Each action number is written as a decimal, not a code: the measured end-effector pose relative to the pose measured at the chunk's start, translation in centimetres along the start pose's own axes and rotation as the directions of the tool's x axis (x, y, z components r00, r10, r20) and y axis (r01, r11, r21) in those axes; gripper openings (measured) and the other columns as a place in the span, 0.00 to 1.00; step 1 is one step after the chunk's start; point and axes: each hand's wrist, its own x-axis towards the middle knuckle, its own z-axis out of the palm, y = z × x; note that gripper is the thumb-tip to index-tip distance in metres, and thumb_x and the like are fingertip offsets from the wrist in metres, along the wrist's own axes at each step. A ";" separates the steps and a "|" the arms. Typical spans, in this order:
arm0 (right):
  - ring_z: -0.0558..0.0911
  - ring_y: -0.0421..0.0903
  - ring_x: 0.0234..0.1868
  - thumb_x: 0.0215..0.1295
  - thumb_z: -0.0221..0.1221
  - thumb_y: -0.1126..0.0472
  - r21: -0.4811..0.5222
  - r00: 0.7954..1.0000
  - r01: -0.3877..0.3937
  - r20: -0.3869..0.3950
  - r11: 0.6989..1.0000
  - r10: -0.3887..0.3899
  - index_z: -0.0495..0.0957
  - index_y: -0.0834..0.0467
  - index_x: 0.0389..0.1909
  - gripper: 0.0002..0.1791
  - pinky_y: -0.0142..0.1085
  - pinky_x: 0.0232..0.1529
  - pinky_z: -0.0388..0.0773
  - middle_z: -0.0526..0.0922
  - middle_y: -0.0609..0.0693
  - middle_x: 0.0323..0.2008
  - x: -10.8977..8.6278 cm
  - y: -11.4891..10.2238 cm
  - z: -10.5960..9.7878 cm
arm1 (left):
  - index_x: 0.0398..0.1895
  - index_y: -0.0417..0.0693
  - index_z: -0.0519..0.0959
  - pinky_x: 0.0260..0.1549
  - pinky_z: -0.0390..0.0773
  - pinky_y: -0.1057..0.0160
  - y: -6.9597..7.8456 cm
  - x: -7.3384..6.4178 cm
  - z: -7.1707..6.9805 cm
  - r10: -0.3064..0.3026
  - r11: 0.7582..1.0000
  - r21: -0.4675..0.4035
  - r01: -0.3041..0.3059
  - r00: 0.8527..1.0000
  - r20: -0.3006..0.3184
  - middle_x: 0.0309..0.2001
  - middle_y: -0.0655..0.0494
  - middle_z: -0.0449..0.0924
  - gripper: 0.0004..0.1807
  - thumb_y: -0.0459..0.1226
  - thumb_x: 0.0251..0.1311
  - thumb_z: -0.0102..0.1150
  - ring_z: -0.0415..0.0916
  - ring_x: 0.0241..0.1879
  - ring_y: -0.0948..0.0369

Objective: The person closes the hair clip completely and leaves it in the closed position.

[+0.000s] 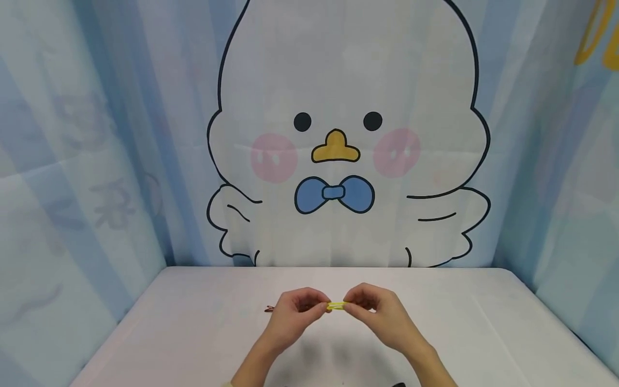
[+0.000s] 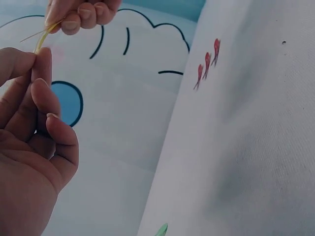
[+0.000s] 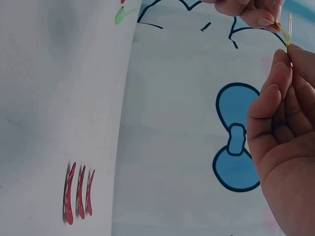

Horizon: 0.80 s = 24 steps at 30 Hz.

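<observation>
A slim yellow hair clip [image 1: 336, 306] stretches between my two hands above the white table. My left hand [image 1: 295, 317] pinches one end between thumb and index finger. The other end is pinched the same way by my right hand [image 1: 383, 316]. In the right wrist view, the clip's [image 3: 289, 29] two thin arms stand apart from each other. The left wrist view has the clip [image 2: 43, 38] bent in a slight curve, a thin strip sticking out to one side. Fingertips cover both of its ends.
Three red hair clips [image 3: 81, 191] lie side by side on the white table [image 1: 193, 333]. A green clip [image 3: 123, 15] is partly in view near the table's far edge. Behind the table hangs a curtain [image 1: 338, 236] printed with a cartoon bird.
</observation>
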 end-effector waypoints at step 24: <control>0.77 0.39 0.25 0.62 0.67 0.71 -0.019 0.987 0.129 -0.096 0.991 -0.131 0.83 0.60 0.31 0.04 0.34 0.28 0.77 0.83 0.43 0.27 0.0 0.8 1.5 | 0.35 0.41 0.86 0.28 0.74 0.67 -0.1 0.0 0.2 0.012 0.990 0.143 -0.001 0.997 -0.077 0.30 0.55 0.83 0.02 0.30 0.61 0.68 0.73 0.29 0.60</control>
